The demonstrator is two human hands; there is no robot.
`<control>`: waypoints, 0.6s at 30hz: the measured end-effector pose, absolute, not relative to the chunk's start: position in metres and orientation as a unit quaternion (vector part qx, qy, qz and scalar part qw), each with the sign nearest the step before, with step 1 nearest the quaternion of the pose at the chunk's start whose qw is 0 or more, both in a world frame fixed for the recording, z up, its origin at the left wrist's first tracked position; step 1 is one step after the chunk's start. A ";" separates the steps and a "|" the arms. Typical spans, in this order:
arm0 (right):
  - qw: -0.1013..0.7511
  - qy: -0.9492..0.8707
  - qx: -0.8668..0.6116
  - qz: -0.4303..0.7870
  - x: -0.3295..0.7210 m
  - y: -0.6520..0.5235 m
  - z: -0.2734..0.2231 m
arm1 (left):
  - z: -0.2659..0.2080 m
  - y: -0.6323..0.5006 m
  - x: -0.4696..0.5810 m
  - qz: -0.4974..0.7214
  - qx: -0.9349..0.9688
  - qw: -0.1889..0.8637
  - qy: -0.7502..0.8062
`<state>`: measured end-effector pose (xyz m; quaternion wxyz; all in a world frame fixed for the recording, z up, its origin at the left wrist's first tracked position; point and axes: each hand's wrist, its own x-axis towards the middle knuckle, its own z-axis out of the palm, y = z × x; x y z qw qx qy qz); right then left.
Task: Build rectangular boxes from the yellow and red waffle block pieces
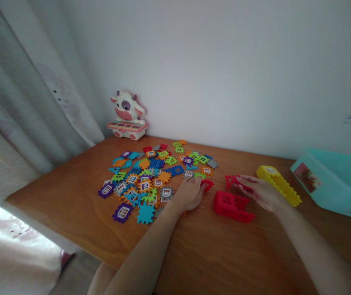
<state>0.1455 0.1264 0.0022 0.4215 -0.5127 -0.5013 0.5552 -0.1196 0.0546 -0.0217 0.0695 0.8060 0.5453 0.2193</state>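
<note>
My left hand is closed on a red toothed building tile at the right edge of the loose pile. Over to the right, my right hand grips another red building piece, partly hidden by the fingers. Between the hands, a red block built from joined tiles rests on the table, with a window pattern on one side. Just behind my right hand lies a long yellow assembly of joined tiles; the hand overlaps it in view.
Many coloured interlocking tiles lie spread across the wooden table. A cow-shaped toy keyboard stands at the back left. A turquoise plastic bin occupies the right side. The wall is behind, and a curtain hangs at left.
</note>
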 end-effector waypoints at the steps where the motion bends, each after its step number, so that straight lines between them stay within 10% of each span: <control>1: 0.418 -0.490 -0.519 0.561 0.144 0.125 -0.001 | -0.023 0.055 -0.119 0.213 0.803 0.058 0.554; 12: 0.457 -0.522 -0.583 0.423 0.139 0.113 0.011 | -0.025 0.061 -0.122 0.339 0.698 0.065 0.628; 18: 0.377 -0.674 -0.535 0.342 0.092 0.086 0.046 | -0.008 0.065 -0.114 0.563 0.568 0.365 0.476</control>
